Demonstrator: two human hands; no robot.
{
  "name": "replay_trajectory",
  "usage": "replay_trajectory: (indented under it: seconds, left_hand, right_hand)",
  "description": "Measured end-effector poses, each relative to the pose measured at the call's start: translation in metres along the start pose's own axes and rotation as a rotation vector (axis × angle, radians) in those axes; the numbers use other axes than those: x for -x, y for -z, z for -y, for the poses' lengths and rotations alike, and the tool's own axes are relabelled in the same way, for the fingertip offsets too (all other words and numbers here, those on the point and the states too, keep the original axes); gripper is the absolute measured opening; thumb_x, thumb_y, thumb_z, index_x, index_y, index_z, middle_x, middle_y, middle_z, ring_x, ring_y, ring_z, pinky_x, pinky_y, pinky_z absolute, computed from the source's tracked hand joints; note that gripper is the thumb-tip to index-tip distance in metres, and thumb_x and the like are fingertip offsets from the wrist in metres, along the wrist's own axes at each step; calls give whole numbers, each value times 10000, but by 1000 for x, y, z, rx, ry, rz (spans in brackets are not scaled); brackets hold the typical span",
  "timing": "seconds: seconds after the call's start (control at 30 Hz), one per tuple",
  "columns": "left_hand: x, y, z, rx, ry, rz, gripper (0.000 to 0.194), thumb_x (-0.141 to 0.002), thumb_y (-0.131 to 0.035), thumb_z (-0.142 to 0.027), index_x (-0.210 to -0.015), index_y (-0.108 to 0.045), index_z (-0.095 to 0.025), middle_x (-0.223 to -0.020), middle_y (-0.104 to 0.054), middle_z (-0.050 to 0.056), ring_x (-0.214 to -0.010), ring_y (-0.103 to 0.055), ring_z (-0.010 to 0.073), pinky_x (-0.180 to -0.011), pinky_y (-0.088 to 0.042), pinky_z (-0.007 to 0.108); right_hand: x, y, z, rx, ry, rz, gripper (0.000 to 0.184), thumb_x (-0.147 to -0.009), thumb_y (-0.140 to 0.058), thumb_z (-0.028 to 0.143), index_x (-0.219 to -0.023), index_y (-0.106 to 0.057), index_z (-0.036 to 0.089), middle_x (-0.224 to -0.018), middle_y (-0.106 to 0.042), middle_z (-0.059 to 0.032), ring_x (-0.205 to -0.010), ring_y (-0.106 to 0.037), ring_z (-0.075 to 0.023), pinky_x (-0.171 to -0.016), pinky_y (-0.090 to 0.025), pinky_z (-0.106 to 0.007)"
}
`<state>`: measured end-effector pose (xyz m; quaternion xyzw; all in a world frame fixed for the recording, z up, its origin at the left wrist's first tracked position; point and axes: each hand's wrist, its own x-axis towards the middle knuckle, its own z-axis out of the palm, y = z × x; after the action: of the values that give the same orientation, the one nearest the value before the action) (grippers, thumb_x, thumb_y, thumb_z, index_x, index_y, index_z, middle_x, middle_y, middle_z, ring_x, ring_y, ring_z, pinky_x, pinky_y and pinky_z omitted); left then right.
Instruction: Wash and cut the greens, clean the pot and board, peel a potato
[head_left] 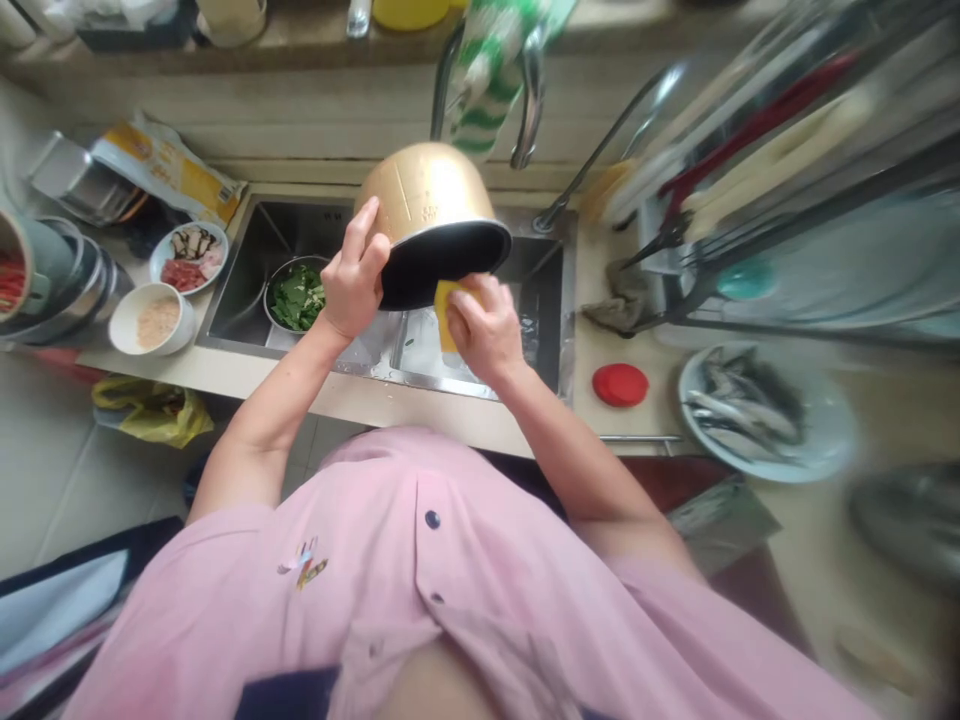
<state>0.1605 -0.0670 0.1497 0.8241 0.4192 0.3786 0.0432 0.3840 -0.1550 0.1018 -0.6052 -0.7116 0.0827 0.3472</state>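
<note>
The hands are apart from each other, and each has a firm hold on something: the left hand (354, 285) is clamped on the side of a gold pot (427, 195), and the right hand (491, 330) grips a yellow sponge (444, 315) at the pot's mouth. The pot is held up over the middle of the sink (409, 380), tilted so that its dark inside faces the person; whether the sponge presses on the inner wall I cannot tell. Below the left hand, leafy greens (296, 298) lie in a round dish in the left basin. Behind the pot, a green and white striped cloth (484, 110) hangs by the tap (531, 95). On the counter (450, 410) to the right are a red lid (620, 384) and, further over, a plate (832, 430) of fish (742, 400). To the left of the sink, a white bowl (126, 325) stands just beside a dish of sliced meat (182, 275)
</note>
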Motion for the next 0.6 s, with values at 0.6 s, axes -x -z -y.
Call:
replay_trajectory:
  seconds: [0.6]
  left_hand:
    - [38,-18,53,319,814,-285,380,-684,-524,-12,-1012,-532,-203,-836,-627,-4,-785,-658,170,-829,-575,313]
  right_hand:
    - [0,28,-2,-414,-640,674,539,-998,-436,643,-816,-639,179,-746,-686,-45,-649,-580,-162,-612,-423,-255]
